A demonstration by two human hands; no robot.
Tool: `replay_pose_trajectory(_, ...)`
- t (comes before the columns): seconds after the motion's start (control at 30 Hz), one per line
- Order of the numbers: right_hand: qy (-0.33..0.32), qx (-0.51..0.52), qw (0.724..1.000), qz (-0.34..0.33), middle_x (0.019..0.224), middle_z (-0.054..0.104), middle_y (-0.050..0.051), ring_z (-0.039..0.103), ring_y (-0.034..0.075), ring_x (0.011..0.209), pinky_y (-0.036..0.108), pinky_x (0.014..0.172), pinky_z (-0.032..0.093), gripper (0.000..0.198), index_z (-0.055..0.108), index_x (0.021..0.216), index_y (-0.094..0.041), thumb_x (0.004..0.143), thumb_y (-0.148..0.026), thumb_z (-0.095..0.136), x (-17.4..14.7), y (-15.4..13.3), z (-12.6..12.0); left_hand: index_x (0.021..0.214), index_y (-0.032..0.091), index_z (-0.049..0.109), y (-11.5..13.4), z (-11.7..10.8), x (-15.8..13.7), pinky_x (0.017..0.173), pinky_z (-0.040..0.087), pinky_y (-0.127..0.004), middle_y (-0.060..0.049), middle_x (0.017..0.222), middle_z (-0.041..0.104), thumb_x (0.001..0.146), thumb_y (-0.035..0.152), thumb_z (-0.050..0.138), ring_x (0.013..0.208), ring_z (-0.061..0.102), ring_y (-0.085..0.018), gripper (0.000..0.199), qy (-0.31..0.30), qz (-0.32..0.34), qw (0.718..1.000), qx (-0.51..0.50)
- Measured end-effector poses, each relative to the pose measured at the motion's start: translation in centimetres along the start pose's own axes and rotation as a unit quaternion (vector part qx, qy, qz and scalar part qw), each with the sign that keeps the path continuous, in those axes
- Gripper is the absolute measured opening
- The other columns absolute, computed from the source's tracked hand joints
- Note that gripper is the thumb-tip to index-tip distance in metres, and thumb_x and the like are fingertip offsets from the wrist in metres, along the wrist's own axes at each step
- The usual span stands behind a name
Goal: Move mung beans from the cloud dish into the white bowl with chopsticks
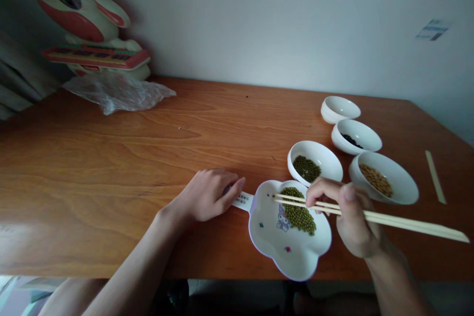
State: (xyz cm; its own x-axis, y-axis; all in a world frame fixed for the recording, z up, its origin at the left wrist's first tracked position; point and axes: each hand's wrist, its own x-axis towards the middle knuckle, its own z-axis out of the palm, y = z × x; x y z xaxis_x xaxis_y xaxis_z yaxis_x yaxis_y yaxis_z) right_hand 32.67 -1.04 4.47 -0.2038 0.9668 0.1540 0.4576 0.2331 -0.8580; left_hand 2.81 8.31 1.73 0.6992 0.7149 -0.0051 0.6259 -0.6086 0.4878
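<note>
Green beans (301, 218), we judge, only partly divided: a pebbly heap in our glossy, flower-shaped dish (264, 237), similar ones in a smooth white bowl (328, 159).
Our left hand (207, 195) curls round the dish's handle (242, 201); our right hand (355, 229) closes on slim wooden chopsticks (411, 223) (tips nearly together, no bean clearly between).

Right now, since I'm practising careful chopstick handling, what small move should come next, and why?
Probably draw the chopsticks back slightly toward the green beans in the flower-shaped dish: the right hand holds them with their tips just past the pile's edge, while the left hand holds the dish's handle.
</note>
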Motion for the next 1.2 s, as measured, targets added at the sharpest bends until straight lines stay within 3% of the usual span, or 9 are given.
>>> replay_pose_trajectory(0.87,0.052,0.001,0.998,-0.025,0.062,0.060,0.003,0.055,0.017,0.057,0.033,0.054,0.038,0.069,0.067,0.073,-0.021,0.107,-0.056,0.018,0.36,0.19,0.82,0.079,0.020,0.058,0.17,-0.08,0.00,0.066,0.036,-0.030,-0.004,0.080,0.068,0.108,0.044,0.032,0.068,0.057,-0.016,0.046,-0.002,-0.001,1.000,-0.002)
replay_pose_trajectory(1.03,0.077,0.049,0.994,-0.052,0.061,0.062,0.005,0.055,0.019,0.056,0.034,0.053,0.038,0.072,0.068,0.069,-0.021,0.105,-0.062,0.020,0.26,0.19,0.83,0.080,0.020,0.057,0.17,-0.07,0.01,0.067,0.036,-0.030,-0.003,0.081,0.069,0.109,0.044,0.031,0.069,0.058,-0.016,0.046,-0.005,-0.001,1.000,0.006)
replay_pose_trajectory(1.2,0.065,0.078,0.995,-0.024,0.064,0.061,0.006,0.053,0.021,0.057,0.035,0.054,0.038,0.076,0.068,0.070,-0.023,0.101,-0.069,0.017,0.00,0.41,0.58,0.080,0.020,0.057,0.16,-0.09,-0.01,0.066,0.036,-0.030,-0.004,0.081,0.068,0.109,0.044,0.031,0.069,0.058,-0.016,0.046,-0.009,-0.004,1.000,0.008)
